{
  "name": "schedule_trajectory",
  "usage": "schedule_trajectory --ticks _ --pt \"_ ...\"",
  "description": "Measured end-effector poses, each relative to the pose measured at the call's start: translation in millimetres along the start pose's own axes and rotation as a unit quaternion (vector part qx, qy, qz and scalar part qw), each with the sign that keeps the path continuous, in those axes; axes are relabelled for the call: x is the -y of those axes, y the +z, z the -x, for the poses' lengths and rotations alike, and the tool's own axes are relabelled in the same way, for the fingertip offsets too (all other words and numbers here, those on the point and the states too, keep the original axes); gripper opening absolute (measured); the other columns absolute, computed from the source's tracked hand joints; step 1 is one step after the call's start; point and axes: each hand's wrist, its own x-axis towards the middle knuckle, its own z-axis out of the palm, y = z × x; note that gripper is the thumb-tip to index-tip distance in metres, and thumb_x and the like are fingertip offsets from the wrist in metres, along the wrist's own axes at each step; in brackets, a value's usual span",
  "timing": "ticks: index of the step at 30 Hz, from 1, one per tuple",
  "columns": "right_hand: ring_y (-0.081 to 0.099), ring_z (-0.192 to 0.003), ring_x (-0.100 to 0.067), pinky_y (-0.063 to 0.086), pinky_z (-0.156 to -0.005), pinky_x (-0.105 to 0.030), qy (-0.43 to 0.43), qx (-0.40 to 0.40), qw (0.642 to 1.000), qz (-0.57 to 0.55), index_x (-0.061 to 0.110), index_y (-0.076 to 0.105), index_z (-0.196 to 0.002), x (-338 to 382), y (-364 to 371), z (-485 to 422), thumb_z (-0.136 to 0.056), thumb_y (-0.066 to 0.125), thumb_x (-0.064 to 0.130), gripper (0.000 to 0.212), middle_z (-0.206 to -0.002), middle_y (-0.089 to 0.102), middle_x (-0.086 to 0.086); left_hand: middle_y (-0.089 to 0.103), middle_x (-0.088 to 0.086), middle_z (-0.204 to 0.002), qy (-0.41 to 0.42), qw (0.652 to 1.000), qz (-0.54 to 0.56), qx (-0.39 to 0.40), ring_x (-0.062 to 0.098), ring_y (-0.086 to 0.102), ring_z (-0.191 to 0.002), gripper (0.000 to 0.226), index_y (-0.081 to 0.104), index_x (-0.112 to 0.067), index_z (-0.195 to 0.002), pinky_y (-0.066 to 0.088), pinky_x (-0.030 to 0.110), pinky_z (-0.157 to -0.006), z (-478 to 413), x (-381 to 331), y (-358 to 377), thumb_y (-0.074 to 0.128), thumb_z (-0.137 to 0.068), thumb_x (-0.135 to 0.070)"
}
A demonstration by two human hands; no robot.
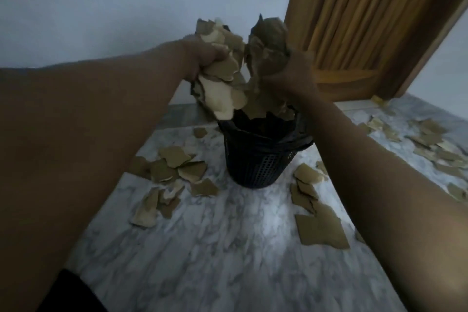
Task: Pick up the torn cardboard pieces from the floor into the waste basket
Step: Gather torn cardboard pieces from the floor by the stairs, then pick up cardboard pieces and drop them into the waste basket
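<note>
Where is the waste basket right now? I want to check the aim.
In the head view, the black waste basket stands mid-frame on the marble floor, directly below both hands' cardboard bundles.

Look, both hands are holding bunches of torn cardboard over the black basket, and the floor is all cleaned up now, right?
Not quite. The head view shows both hands holding cardboard bunches over the black basket, but many cardboard pieces lie on the floor.

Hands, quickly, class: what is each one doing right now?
Left hand: closed on a bunch of torn brown cardboard pieces.
Right hand: closed on a second brown cardboard bunch.
</note>
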Motion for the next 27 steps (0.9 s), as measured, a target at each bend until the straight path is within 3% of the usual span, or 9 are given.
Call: schedule_trajectory --ticks 3,6,8,13,16,18,22,25,27 --pt "0.044 -0.086 -0.016 0.042 -0.09 -0.025 0.061 -0.038 0.997 0.01 0.009 0.052 -0.133 -14 -1 -14 -0.083 0.074 0.032 0.06 -0.125 0.037 -0.012 0.061 0.006 -0.11 0.038 0.997 0.064 -0.03 0.023 0.065 -0.093 0.055 0.052 -0.011 -0.13 0.059 0.033 -0.069 -2 -2 38 0.075 -0.083 -0.03" --pt "0.033 -0.071 -0.003 0.045 -0.09 -0.029 0.072 -0.064 0.995 -0.015 0.012 0.05 -0.134 -36 10 -24 -0.089 0.064 0.038 0.053 -0.119 0.033 -0.004 0.065 0.012 -0.114 0.052 0.996 0.068 -0.021 0.03 0.066 -0.099 0.063 0.057 -0.009 -0.127 0.059 0.044 -0.085 -26 5 72 0.068 -0.069 -0.032" --pt "0.035 -0.079 -0.001 0.044 -0.095 -0.033 0.091 -0.063 0.993 -0.042 0.009 0.049 -0.135 -51 17 -29 -0.093 0.06 0.038 0.052 -0.101 0.033 0.01 0.065 0.017 -0.118 0.037 0.997 0.07 -0.001 0.034 0.066 -0.1 0.066 0.06 -0.008 -0.124 0.058 0.048 -0.085 -46 12 86 0.063 -0.063 -0.034" --pt "0.06 -0.104 -0.024 0.056 -0.088 -0.038 0.168 0.01 0.981 -0.095 0.021 0.046 -0.129 -78 32 -34 -0.078 0.074 0.046 0.063 -0.128 0.054 -0.01 0.063 0.009 -0.094 -0.049 0.991 0.013 0.121 0.023 0.059 -0.073 0.065 0.05 -0.01 -0.138 0.05 0.026 -0.061 -9 15 87 0.039 -0.097 -0.06" --pt "0.062 -0.106 -0.027 0.054 -0.086 -0.035 0.184 0.027 0.979 -0.078 0.019 0.05 -0.122 -81 41 -37 -0.079 0.077 0.039 0.054 -0.121 0.063 -0.012 0.046 0.014 -0.143 -0.103 0.978 -0.057 0.172 0.034 0.051 -0.121 0.073 0.029 -0.011 -0.151 0.043 0.048 -0.099 -24 32 77 0.036 -0.097 -0.06" --pt "0.06 -0.109 -0.027 0.05 -0.089 -0.034 0.192 0.026 0.979 -0.068 0.018 0.052 -0.117 -78 45 -40 -0.082 0.076 0.036 0.046 -0.12 0.062 -0.01 0.038 0.013 -0.152 -0.116 0.975 -0.078 0.171 0.035 0.041 -0.135 0.071 0.029 -0.012 -0.151 0.034 0.054 -0.108 -32 41 75 0.039 -0.097 -0.057" --pt "0.059 -0.105 -0.024 0.05 -0.089 -0.033 0.183 0.028 0.982 -0.049 0.016 0.053 -0.111 -63 61 -44 -0.087 0.072 0.034 0.035 -0.112 0.06 -0.005 0.051 0.01 -0.137 -0.081 0.984 -0.048 0.152 0.033 0.05 -0.124 0.059 0.043 -0.014 -0.141 0.041 0.052 -0.105 -43 57 61 0.046 -0.097 -0.053" --pt "0.056 -0.092 -0.017 0.045 -0.073 -0.024 0.138 0.016 0.989 -0.047 0.011 0.057 -0.117 -41 84 -38 -0.091 0.068 0.032 0.036 -0.107 0.059 -0.004 0.06 0.009 -0.114 -0.041 0.996 -0.007 0.081 0.027 0.061 -0.094 0.043 0.053 -0.01 -0.115 0.049 0.039 -0.083 -51 69 37 0.054 -0.095 -0.048" --pt "0.059 -0.103 -0.02 0.047 -0.082 -0.026 0.092 0.038 0.994 -0.043 0.008 0.058 -0.121 -22 109 -36 -0.092 0.066 0.031 0.038 -0.114 0.061 -0.009 0.063 0.012 -0.112 -0.027 0.999 -0.044 0.014 0.028 0.063 -0.083 0.047 0.052 -0.006 -0.113 0.051 0.038 -0.072 -54 83 11 0.059 -0.092 -0.047"
